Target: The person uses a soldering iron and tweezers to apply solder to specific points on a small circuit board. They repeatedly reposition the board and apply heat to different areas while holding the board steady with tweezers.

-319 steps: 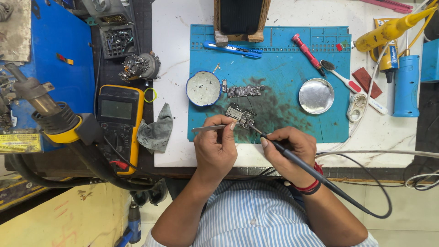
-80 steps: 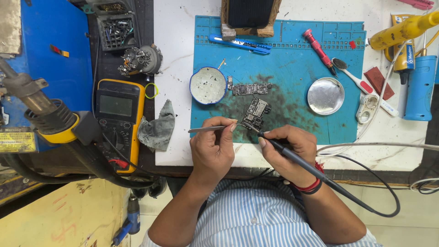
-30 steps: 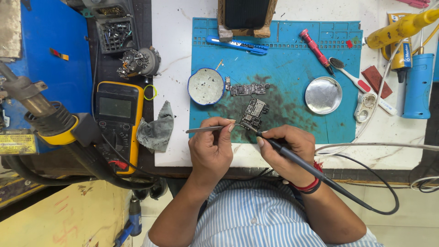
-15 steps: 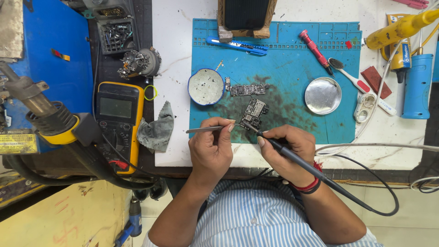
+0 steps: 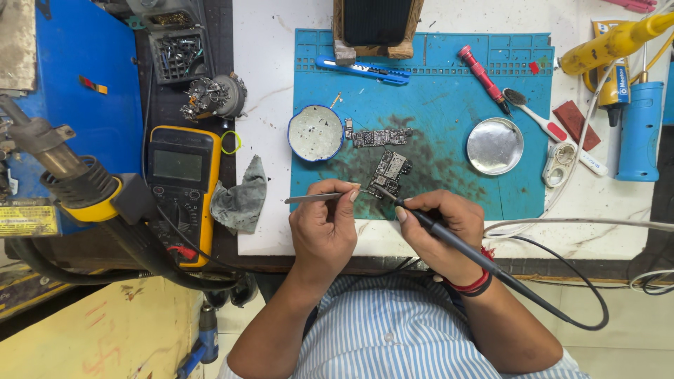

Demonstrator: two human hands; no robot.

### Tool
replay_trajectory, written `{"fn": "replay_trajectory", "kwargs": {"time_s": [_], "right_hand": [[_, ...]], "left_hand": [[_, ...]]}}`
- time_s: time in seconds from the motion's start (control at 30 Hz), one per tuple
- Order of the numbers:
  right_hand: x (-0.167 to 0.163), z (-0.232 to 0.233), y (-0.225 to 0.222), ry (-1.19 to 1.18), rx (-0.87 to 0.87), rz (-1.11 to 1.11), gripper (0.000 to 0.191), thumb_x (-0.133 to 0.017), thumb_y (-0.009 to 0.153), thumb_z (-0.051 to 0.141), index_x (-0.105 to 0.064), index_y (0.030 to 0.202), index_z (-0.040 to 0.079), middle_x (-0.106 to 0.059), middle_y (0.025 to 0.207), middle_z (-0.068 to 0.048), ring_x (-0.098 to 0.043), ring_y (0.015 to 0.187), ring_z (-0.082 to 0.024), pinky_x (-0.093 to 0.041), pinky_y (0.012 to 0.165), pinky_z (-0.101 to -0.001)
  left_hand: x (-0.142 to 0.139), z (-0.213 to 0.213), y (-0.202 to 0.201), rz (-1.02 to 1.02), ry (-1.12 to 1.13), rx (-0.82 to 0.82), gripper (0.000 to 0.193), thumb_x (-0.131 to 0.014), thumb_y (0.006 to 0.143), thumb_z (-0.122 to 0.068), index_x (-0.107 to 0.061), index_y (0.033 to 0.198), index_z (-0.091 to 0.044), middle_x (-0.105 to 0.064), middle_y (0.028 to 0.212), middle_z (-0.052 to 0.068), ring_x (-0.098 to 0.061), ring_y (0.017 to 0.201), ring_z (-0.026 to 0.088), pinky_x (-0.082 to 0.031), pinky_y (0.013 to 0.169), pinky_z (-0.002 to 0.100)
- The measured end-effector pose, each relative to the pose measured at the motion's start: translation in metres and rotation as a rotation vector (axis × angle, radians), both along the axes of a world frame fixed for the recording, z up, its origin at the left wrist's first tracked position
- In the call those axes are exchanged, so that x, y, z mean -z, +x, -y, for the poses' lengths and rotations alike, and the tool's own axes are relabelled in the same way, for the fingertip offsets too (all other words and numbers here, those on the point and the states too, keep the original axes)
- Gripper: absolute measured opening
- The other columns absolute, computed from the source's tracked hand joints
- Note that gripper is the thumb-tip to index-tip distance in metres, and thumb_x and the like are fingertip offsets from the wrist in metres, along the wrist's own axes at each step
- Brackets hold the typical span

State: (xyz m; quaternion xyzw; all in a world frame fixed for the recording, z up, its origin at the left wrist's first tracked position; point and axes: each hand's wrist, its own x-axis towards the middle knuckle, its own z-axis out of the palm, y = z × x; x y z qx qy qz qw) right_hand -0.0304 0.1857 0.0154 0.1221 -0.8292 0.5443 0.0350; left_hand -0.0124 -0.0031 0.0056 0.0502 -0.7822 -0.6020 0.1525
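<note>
Here your left hand point(image 5: 324, 228) pinches tweezers point(image 5: 312, 198) beside the circuit board point(image 5: 387, 173) on the blue mat point(image 5: 449, 112); your right hand point(image 5: 442, 226) grips a soldering iron point(image 5: 449, 237), tip at the board's edge

I note a matt blue rubbery mat point(image 5: 449, 91), stained dark; shiny metal tweezers point(image 5: 312, 198); a polished metal dish point(image 5: 495, 146); a crumpled grey cloth point(image 5: 240, 198); a glossy black cable point(image 5: 562, 309).

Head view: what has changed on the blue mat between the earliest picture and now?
The small dark circuit board now lies a little farther from the person, turned more upright. The left hand still grips the metal tweezers, the right hand the black soldering iron. Everything else stayed put.
</note>
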Motion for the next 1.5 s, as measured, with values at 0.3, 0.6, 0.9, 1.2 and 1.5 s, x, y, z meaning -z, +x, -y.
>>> {"fn": "replay_trajectory", "kwargs": {"time_s": [0.3,0.6,0.9,1.2,1.5], "right_hand": [[0.0,0.0,0.0008,-0.022,-0.004,0.013,0.013,-0.079,0.085,0.002,-0.07,0.094,-0.001,-0.071,0.077,-0.005,-0.064,0.063,-0.005,-0.047,0.056,-0.02],[-0.0004,0.0002,0.0004,-0.008,0.006,0.013,0.013,-0.079,0.084,0.002,-0.07,0.093,0.0,-0.07,0.075,-0.004,-0.063,0.062,-0.005,-0.046,0.055,-0.0203],[-0.001,0.0019,-0.0001,0.007,0.015,-0.009,0.013,-0.08,0.084,0.002,-0.07,0.093,0.0,-0.07,0.075,-0.004,-0.063,0.062,-0.006,-0.046,0.056,-0.0207],[-0.0011,0.0007,-0.0006,0.008,-0.007,-0.02,0.013,-0.079,0.084,0.002,-0.07,0.093,0.0,-0.07,0.075,-0.004,-0.064,0.063,-0.006,-0.047,0.056,-0.0209],[0.0002,0.0023,0.0002,0.0,0.019,0.003,0.013,-0.08,0.084,0.002,-0.07,0.092,0.0,-0.07,0.075,-0.004,-0.063,0.062,-0.006,-0.046,0.055,-0.0207]], "left_hand": [[0.0017,-0.0001,0.0002,-0.018,0.009,0.004,0.009,-0.067,0.103,-0.004,-0.062,0.108,0.0,-0.076,0.095,0.008,-0.07,0.075,0.007,-0.056,0.065,0.023],[0.0017,-0.0004,0.0004,0.004,0.008,-0.004,0.009,-0.068,0.102,-0.004,-0.062,0.107,0.0,-0.076,0.093,0.007,-0.068,0.071,0.007,-0.054,0.062,0.023],[0.0017,-0.0005,0.0007,0.003,-0.007,-0.01,0.008,-0.068,0.102,-0.005,-0.063,0.107,-0.001,-0.076,0.093,0.007,-0.069,0.072,0.007,-0.055,0.063,0.023],[0.0019,-0.0002,0.0009,0.005,0.015,-0.004,0.008,-0.068,0.102,-0.005,-0.063,0.107,0.0,-0.075,0.092,0.007,-0.068,0.072,0.007,-0.054,0.062,0.023],[0.0017,0.0003,0.0005,-0.005,0.002,0.001,0.008,-0.068,0.103,-0.006,-0.063,0.107,-0.001,-0.075,0.093,0.006,-0.069,0.074,0.007,-0.056,0.065,0.023]]}}
